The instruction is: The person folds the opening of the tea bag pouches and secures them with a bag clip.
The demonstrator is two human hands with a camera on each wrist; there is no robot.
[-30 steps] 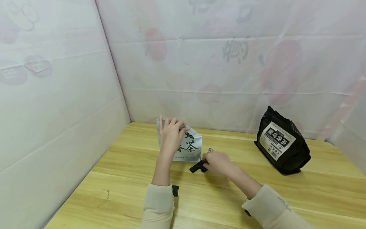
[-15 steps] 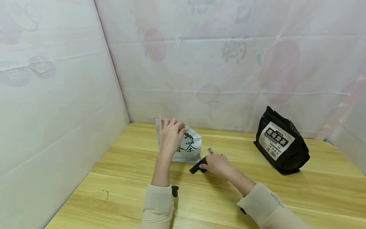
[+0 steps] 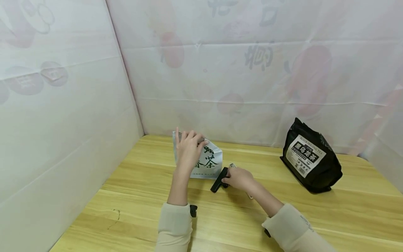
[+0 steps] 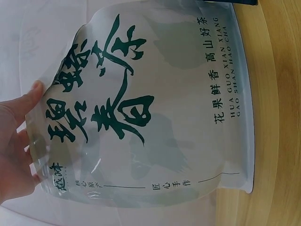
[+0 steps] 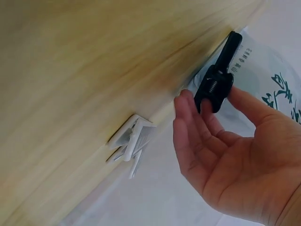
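Observation:
My left hand (image 3: 190, 150) grips the upper edge of a white tea bag (image 4: 178, 94) with green lettering; the bag stands on the table, its top slanting down to the right in the head view. In the left wrist view the thumb lies on the bag's front, with the other fingers partly hidden by the bag. My right hand (image 3: 240, 178) pinches a black spring bag clip (image 5: 218, 80) between thumb and fingers, beside the bag's lower right corner. A white clip (image 5: 134, 139) lies on the table near the right hand, mostly hidden by it in the head view.
A black oolong tea bag (image 3: 310, 157) with a white label stands at the right of the wooden table (image 3: 141, 210). Printed white cloth (image 3: 195, 84) hangs close behind the table's back edge and along its left side.
The black bag clip has turned in my right hand and now points more steeply, beside the white bag's corner. The left hand and the white bag have hardly moved.

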